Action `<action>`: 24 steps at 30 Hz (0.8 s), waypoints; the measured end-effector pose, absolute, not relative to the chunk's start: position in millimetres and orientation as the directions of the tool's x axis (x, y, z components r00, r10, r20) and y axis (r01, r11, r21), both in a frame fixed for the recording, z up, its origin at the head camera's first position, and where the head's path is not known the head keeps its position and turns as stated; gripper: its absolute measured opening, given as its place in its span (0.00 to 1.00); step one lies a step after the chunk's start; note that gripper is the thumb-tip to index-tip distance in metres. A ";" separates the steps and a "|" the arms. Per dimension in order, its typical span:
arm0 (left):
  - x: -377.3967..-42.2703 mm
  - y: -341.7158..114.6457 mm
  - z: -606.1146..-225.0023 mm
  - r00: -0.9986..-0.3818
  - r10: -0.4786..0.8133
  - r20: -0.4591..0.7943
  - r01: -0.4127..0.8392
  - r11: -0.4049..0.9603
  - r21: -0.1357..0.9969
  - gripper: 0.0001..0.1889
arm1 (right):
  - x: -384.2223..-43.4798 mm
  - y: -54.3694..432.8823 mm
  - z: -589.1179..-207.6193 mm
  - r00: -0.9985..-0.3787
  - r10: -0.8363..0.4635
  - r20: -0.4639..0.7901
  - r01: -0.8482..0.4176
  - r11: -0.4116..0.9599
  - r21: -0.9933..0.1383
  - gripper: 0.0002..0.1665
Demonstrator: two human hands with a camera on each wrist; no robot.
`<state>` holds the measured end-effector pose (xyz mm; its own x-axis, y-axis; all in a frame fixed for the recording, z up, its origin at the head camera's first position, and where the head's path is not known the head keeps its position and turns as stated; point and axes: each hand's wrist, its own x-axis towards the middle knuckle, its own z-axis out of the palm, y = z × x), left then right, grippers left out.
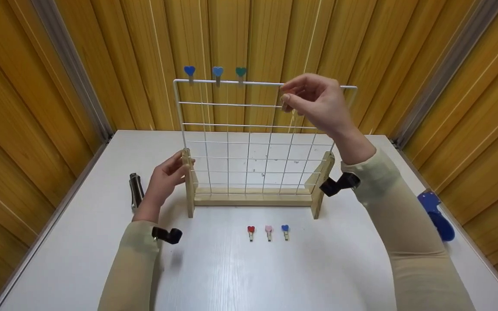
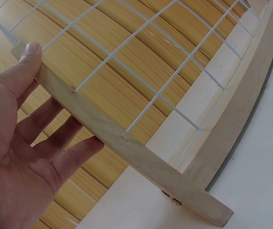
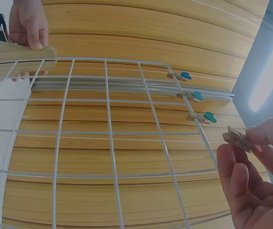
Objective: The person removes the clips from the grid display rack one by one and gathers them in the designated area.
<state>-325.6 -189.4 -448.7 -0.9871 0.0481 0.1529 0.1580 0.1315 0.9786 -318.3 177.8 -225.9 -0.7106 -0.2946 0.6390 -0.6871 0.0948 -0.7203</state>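
A white wire grid (image 1: 249,143) stands upright in a wooden stand. My left hand (image 1: 162,183) grips the stand's left post (image 2: 107,126), thumb on one side and fingers on the other. Up near the grid's top bar, my right hand (image 1: 322,106) pinches a small wooden clothespin (image 3: 237,139) between thumb and fingers; the fingers cover its other end. Three heart-topped clothespins sit clipped along the top bar: a dark blue one (image 1: 189,71), a light blue one (image 1: 218,71) and a green one (image 1: 241,72).
On the white table (image 1: 214,268), in front of the stand, lie a red heart clothespin (image 1: 251,231), a pink one (image 1: 268,231) and a blue one (image 1: 285,230). A dark glossy object (image 1: 136,190) lies at left, a blue object (image 1: 439,220) at right. Wood-patterned walls surround the table.
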 end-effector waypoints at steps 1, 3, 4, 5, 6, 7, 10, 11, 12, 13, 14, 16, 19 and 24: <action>-325.3 -189.5 -448.5 -0.987 0.049 0.152 0.157 0.130 0.979 0.32 | -317.3 179.1 -229.9 -0.711 -0.299 0.637 -0.686 0.095 -0.721 0.08; -324.7 -189.6 -448.6 -0.988 0.049 0.149 0.155 0.132 0.979 0.33 | -315.3 181.6 -238.1 -0.705 -0.310 0.638 -0.692 0.106 -0.714 0.08; -324.4 -189.6 -448.7 -0.988 0.049 0.149 0.154 0.134 0.979 0.33 | -314.3 183.1 -242.2 -0.703 -0.312 0.639 -0.694 0.109 -0.711 0.08; -324.2 -189.5 -448.8 -0.987 0.049 0.151 0.156 0.134 0.979 0.33 | -313.5 184.3 -246.0 -0.701 -0.315 0.639 -0.697 0.112 -0.709 0.09; -324.4 -189.4 -449.1 -0.987 0.048 0.153 0.158 0.133 0.978 0.33 | -312.6 185.7 -249.8 -0.698 -0.320 0.641 -0.699 0.113 -0.706 0.09; -324.7 -189.6 -449.7 -0.987 0.049 0.155 0.161 0.132 0.978 0.32 | -311.4 187.0 -253.3 -0.697 -0.325 0.639 -0.700 0.117 -0.704 0.10; -325.6 -190.0 -451.0 -0.983 0.047 0.175 0.179 0.115 0.977 0.32 | -307.4 189.7 -262.8 -0.703 -0.337 0.627 -0.694 0.133 -0.707 0.11; -325.9 -190.2 -451.3 -0.982 0.046 0.183 0.187 0.108 0.976 0.31 | -306.2 190.3 -265.7 -0.708 -0.341 0.619 -0.689 0.140 -0.711 0.11; -326.1 -190.3 -451.6 -0.981 0.046 0.189 0.193 0.102 0.976 0.31 | -305.3 191.1 -268.8 -0.713 -0.344 0.610 -0.683 0.148 -0.715 0.11; -326.4 -190.4 -451.8 -0.979 0.048 0.196 0.200 0.098 0.975 0.31 | -304.6 191.9 -271.9 -0.719 -0.347 0.603 -0.678 0.160 -0.717 0.11; -326.6 -190.3 -452.0 -0.979 0.047 0.200 0.203 0.092 0.975 0.31 | -304.0 192.8 -275.2 -0.725 -0.348 0.594 -0.672 0.167 -0.722 0.11; -326.6 -190.2 -452.2 -0.979 0.048 0.198 0.201 0.095 0.975 0.31 | -302.5 195.0 -282.1 -0.742 -0.349 0.573 -0.651 0.169 -0.740 0.11; -326.7 -190.1 -452.4 -0.981 0.055 0.185 0.190 0.103 0.976 0.31 | -299.9 199.7 -294.0 -0.768 -0.352 0.535 -0.616 0.176 -0.768 0.11; -326.6 -189.6 -451.4 -0.982 0.052 0.181 0.186 0.096 0.978 0.31 | -294.0 210.2 -315.4 -0.814 -0.362 0.454 -0.541 0.187 -0.820 0.12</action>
